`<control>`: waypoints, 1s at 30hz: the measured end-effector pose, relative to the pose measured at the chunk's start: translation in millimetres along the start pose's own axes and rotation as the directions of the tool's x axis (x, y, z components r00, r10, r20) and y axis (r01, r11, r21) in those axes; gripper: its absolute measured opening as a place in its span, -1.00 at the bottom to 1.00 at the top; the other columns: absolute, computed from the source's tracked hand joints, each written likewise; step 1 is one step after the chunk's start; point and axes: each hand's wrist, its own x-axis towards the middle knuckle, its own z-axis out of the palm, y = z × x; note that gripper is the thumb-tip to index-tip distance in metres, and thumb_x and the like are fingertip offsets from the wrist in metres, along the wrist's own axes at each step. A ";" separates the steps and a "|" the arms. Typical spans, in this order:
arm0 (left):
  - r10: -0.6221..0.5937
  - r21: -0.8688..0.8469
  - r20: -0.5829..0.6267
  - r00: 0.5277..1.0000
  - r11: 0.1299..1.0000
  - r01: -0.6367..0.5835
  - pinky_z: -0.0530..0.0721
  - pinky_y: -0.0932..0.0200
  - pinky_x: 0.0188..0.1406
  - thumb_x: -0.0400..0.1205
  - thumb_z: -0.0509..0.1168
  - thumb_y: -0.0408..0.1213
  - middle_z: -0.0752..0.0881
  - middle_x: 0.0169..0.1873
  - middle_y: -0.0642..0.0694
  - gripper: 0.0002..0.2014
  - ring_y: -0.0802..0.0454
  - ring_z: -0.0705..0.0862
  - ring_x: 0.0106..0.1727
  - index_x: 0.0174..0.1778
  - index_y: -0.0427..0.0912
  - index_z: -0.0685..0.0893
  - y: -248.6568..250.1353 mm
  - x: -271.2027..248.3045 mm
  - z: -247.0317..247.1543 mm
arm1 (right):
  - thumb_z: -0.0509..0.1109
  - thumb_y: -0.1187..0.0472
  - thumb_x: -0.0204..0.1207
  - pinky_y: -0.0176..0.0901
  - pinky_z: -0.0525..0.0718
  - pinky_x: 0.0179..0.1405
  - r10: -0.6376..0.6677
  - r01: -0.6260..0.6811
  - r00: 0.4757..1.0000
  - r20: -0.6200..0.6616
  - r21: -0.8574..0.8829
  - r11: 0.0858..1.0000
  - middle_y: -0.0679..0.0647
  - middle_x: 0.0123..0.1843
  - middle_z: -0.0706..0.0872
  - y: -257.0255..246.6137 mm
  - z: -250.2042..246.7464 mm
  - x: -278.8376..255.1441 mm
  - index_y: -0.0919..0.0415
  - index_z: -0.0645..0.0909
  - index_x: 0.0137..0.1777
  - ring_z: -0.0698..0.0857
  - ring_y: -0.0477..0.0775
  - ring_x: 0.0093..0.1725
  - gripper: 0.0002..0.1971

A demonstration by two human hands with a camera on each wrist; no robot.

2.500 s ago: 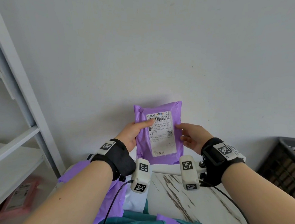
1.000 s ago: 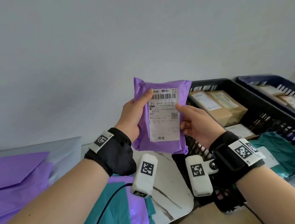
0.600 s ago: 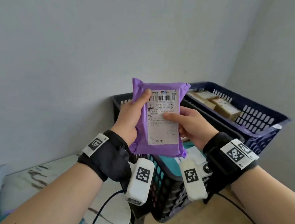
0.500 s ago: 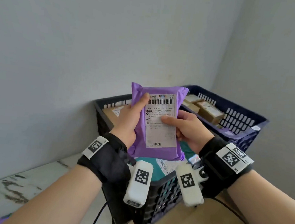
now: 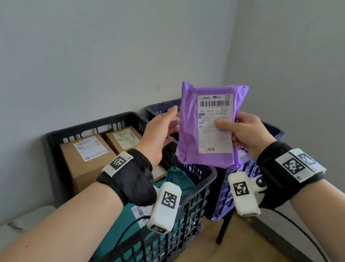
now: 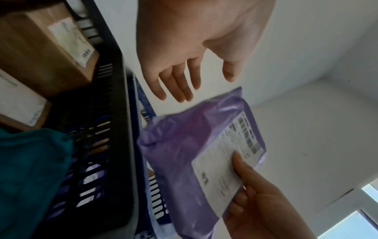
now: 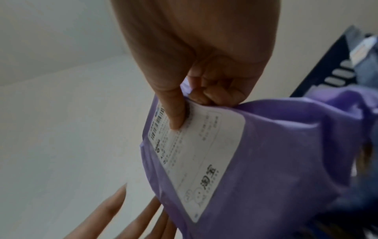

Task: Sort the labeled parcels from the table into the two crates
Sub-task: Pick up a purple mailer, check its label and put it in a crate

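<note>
R hand [image 5: 247,134] pinches purple parcel [image 5: 209,123], L hand [image 5: 159,129] loose; black crate [image 5: 80,132]: boxes

We see the parcel [image 5: 210,125] pinched at its right edge by our right hand [image 5: 247,134], with the left hand's fingers [image 5: 169,115] just left of it, apart; below those fingers sits the near crate [image 5: 125,189], boxes [image 5: 87,157] inside, the far crate [image 5: 270,130] behind the parcel

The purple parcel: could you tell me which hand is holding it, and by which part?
The right hand pinches the purple parcel at its right edge, thumb on the white label. The left hand is open, holding nothing.
</note>
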 end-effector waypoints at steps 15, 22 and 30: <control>-0.202 -0.008 -0.108 0.973 0.979 0.202 0.61 0.05 0.17 0.65 0.33 -0.19 0.74 -0.10 0.01 -0.84 0.08 0.70 0.04 0.11 -0.08 0.69 -44.4 198.0 91.3 | 0.54 0.26 0.47 -0.36 0.52 -0.68 0.318 -0.261 0.942 0.106 -0.363 0.895 0.11 -0.31 0.71 61.0 -89.3 205.6 0.19 0.72 0.08 0.50 -0.16 -0.68 -0.81; -0.342 -0.035 -0.182 0.922 0.939 0.342 0.64 0.11 0.04 0.60 0.37 -0.31 0.74 0.01 -0.12 -0.95 -0.06 0.69 0.16 -0.05 -0.12 0.68 -71.8 226.8 82.0 | 0.38 0.32 0.61 -0.27 0.68 -0.58 0.706 -0.294 0.598 0.378 -0.717 0.633 0.11 -0.30 0.80 109.0 -30.2 249.5 0.17 0.64 -0.02 0.73 -0.03 -0.53 -0.95; -0.374 0.057 -0.269 0.888 0.914 0.402 0.48 0.04 0.18 0.65 0.30 -0.18 0.57 0.33 -0.04 -0.72 0.01 0.51 0.38 0.27 -0.01 0.49 -82.0 240.4 73.3 | 0.42 0.15 0.60 -0.26 0.68 -0.23 0.867 0.153 0.287 0.408 -0.913 0.379 0.28 0.08 0.80 188.7 22.7 241.7 0.32 0.64 0.15 0.77 -0.03 -0.39 -0.74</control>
